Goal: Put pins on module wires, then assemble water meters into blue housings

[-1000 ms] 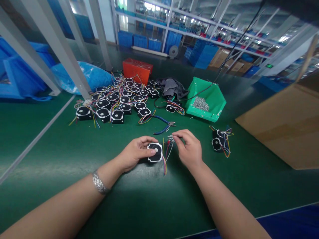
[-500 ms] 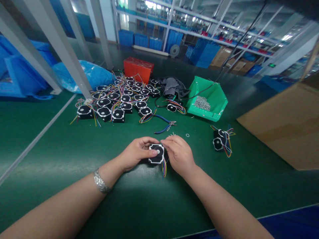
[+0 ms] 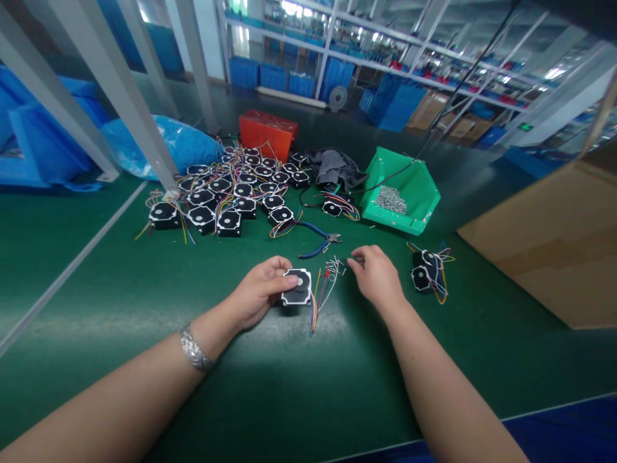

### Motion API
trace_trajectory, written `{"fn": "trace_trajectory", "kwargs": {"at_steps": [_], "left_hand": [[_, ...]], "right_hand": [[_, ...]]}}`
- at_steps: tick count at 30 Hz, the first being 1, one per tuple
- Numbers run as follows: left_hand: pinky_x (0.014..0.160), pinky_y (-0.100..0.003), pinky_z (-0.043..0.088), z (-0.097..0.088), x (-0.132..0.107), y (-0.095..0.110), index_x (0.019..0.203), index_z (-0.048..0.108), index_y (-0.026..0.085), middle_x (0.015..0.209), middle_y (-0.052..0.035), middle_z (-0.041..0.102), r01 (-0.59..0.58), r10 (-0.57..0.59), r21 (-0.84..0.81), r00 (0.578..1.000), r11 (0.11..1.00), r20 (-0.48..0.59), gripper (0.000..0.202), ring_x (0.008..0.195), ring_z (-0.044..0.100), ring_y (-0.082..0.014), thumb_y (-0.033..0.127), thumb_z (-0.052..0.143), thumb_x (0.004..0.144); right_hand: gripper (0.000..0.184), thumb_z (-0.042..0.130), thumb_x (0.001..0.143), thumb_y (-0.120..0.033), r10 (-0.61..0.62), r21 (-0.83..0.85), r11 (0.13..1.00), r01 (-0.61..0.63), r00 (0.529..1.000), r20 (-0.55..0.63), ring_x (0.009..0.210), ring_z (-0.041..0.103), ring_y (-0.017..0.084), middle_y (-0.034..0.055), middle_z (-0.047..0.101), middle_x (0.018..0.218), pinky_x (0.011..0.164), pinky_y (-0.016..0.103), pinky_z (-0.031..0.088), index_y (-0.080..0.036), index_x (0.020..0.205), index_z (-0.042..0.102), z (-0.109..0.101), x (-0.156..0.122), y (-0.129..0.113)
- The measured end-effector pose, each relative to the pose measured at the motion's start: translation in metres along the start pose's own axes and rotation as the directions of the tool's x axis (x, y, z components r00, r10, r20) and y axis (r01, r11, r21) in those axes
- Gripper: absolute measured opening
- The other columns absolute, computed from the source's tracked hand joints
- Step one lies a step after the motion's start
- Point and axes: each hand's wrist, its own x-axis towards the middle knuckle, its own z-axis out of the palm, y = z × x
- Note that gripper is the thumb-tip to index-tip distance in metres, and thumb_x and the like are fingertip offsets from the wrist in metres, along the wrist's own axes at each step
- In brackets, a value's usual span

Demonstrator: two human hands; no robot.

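Note:
My left hand (image 3: 264,287) grips a square stepper motor (image 3: 296,294) with a black body and pale metal corners, thumb lying on its face. Coloured wires (image 3: 314,314) trail from the motor's right side onto the green tabletop. To the right, my right hand (image 3: 378,278) is just above the table with fingers curled and thumb near the fingertips. Anything between those fingertips is too small to make out. Small metal screws (image 3: 333,263) lie loose between the two hands, close to the wire ends. Blue-handled cutting pliers (image 3: 315,239) rest behind them.
Many similar motors (image 3: 229,222) with tangled wires crowd the back left, by a red box (image 3: 267,132). A green bin (image 3: 424,209) holds small metal parts. Two motors (image 3: 421,278) sit at right, near a cardboard box (image 3: 544,251). A dark cloth (image 3: 335,167) lies behind.
My right hand has left the motor and moved right, uncovering the loose screws and wires. My left hand has shifted slightly left and up with the motor.

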Motion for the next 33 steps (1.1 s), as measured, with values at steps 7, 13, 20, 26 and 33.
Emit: {"fn": "trace_trajectory", "kwargs": {"at_steps": [7,13,20,26,33], "left_hand": [[0.057,-0.020,0.042,-0.001,0.000,-0.002,0.093,0.052,0.014,0.074,0.0007,0.060,-0.011,0.008,0.057,0.999,0.998,0.050,0.036,0.061,0.056,-0.0078,0.017,0.069,0.061],[0.061,-0.023,0.043,-0.003,0.000,-0.007,0.112,0.041,0.018,0.076,0.0021,0.056,-0.051,0.024,0.187,0.990,0.981,0.142,0.061,0.065,0.056,-0.0094,0.014,0.070,0.059],[0.062,-0.024,0.041,-0.003,-0.001,-0.008,0.113,0.037,0.017,0.074,0.0025,0.055,-0.056,0.004,0.294,0.984,0.954,0.175,0.060,0.066,0.054,-0.0094,0.018,0.068,0.062],[0.062,-0.024,0.039,-0.004,0.000,-0.009,0.113,0.036,0.016,0.071,0.0033,0.054,-0.099,0.027,0.340,0.977,0.935,0.212,0.057,0.065,0.052,-0.0096,0.020,0.067,0.064],[0.062,-0.025,0.038,-0.002,-0.001,-0.007,0.113,0.036,0.015,0.070,0.0031,0.054,-0.093,0.019,0.357,0.978,0.930,0.205,0.057,0.065,0.051,-0.0098,0.022,0.066,0.065]], "right_hand": [[0.007,0.050,0.078,-0.021,0.004,-0.130,0.991,0.044,0.938,0.347,0.079,0.055,0.018,0.0051,0.059,0.083,0.065,0.026,0.038,-0.017,0.078,0.055,0.001,0.000,-0.005],[0.025,0.035,0.075,-0.002,-0.104,-0.316,0.922,0.222,0.931,0.349,0.071,0.057,0.021,0.0105,0.057,0.079,0.058,0.028,0.038,-0.013,0.087,0.055,-0.007,-0.010,-0.023],[0.011,0.051,0.071,-0.009,-0.228,0.262,0.939,0.222,0.974,-0.008,0.069,0.055,0.014,0.0039,0.058,0.074,0.063,0.024,0.043,-0.016,0.078,0.057,0.001,-0.014,-0.027],[0.005,0.057,0.071,-0.013,-0.310,0.762,0.588,0.271,0.946,-0.096,0.076,0.059,0.012,0.0021,0.063,0.077,0.072,0.024,0.046,-0.016,0.074,0.060,-0.003,-0.027,-0.047],[0.008,0.058,0.071,-0.011,-0.330,0.696,0.656,0.291,0.940,-0.083,0.073,0.060,0.011,0.0011,0.065,0.076,0.071,0.024,0.047,-0.017,0.073,0.062,0.000,-0.029,-0.051]]}}
